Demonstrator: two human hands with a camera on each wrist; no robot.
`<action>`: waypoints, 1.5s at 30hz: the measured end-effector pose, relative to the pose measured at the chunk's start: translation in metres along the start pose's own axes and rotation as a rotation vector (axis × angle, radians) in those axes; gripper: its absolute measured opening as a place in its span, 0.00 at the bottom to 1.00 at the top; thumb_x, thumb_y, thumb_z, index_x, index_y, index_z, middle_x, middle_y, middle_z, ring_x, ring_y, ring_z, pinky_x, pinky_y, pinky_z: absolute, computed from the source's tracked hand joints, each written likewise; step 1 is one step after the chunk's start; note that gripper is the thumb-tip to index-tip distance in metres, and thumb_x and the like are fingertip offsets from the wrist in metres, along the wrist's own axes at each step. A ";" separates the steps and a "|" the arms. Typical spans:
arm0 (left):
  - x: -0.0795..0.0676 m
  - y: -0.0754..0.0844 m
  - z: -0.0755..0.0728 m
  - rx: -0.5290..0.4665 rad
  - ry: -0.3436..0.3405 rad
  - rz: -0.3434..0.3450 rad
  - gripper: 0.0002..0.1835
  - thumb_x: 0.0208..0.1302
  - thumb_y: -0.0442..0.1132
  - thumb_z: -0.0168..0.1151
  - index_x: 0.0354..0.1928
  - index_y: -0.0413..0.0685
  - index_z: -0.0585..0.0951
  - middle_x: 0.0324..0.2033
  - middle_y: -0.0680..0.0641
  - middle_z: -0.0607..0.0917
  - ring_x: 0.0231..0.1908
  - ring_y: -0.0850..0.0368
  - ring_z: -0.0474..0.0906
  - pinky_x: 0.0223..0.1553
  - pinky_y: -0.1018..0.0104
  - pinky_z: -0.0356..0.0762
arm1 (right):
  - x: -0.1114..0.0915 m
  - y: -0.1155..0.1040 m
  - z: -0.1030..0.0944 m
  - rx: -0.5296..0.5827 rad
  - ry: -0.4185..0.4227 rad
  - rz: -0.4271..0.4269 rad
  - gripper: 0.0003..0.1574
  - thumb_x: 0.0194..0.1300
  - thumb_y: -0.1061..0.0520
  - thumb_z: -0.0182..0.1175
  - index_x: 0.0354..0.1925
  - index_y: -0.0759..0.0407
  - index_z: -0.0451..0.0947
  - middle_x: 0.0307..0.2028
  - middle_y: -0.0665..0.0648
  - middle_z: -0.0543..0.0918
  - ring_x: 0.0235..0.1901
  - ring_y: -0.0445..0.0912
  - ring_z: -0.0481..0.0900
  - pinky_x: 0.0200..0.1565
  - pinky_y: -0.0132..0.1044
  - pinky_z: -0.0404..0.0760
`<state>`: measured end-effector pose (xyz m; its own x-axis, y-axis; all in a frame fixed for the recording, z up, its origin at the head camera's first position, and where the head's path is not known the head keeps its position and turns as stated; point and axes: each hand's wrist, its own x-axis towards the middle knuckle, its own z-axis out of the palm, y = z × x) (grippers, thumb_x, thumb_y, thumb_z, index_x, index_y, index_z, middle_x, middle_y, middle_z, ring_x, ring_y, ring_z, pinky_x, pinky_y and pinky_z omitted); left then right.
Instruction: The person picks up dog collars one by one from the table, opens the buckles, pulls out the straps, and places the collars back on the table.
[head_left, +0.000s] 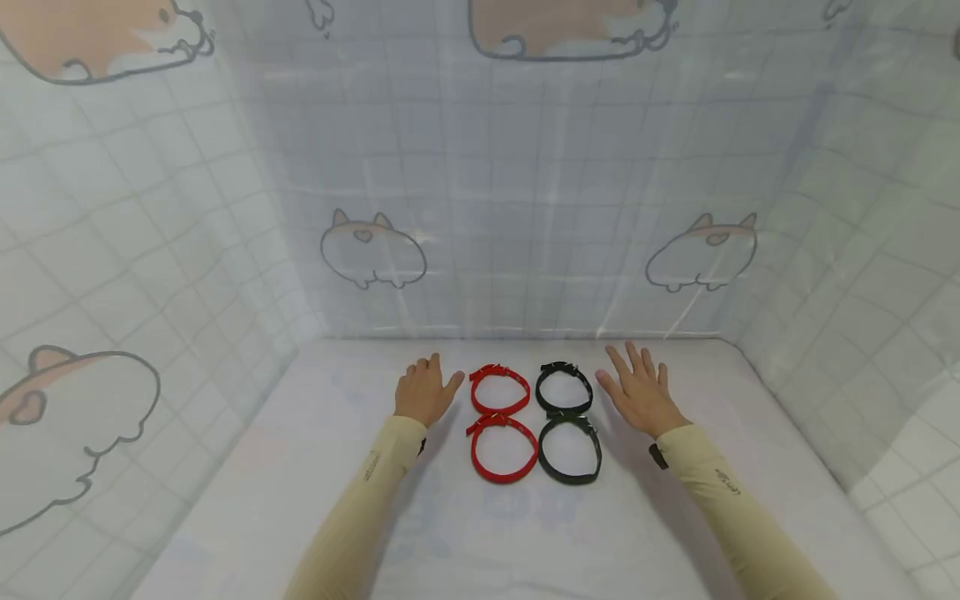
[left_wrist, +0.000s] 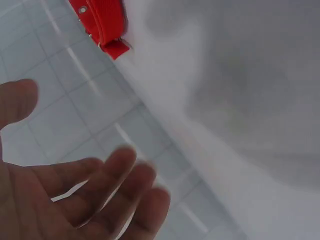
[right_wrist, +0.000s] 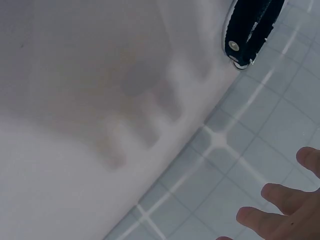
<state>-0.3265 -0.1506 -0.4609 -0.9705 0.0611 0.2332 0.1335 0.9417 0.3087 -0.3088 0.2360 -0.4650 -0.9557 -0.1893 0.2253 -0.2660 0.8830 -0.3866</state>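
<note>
Two red buckled collars lie looped on the white surface, a far red collar [head_left: 501, 409] and a near red collar [head_left: 504, 477]. Beside them on the right lie two dark ones, a far black collar [head_left: 542, 392] and a near dark green collar [head_left: 572, 479]. My left hand [head_left: 423, 392] hovers left of the red loops with its fingers loosely bent and holds nothing; part of a red collar shows in the left wrist view. To the right of the dark loops, my right hand [head_left: 640, 395] is spread and touches no collar; a dark collar [right_wrist: 252, 32] shows in its wrist view.
A white cloth surface [head_left: 480, 550] lies under the collars. Behind it rises a grid-patterned curtain wall [head_left: 525, 167] with cartoon dogs, and similar sheets [head_left: 112, 275] close in the left and right sides.
</note>
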 end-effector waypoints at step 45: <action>0.049 0.009 0.050 -0.284 -0.014 0.010 0.11 0.70 0.38 0.65 0.48 0.40 0.88 0.35 0.45 0.88 0.23 0.57 0.77 0.23 0.67 0.75 | -0.006 -0.036 0.011 0.080 0.047 -0.135 0.44 0.80 0.35 0.44 0.79 0.59 0.53 0.77 0.71 0.51 0.75 0.72 0.43 0.68 0.73 0.40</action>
<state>-0.3825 -0.1225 -0.4927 -0.9713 0.0758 0.2254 0.1916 0.8106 0.5533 -0.2945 0.2005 -0.4620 -0.9041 -0.2820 0.3210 -0.4028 0.8133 -0.4200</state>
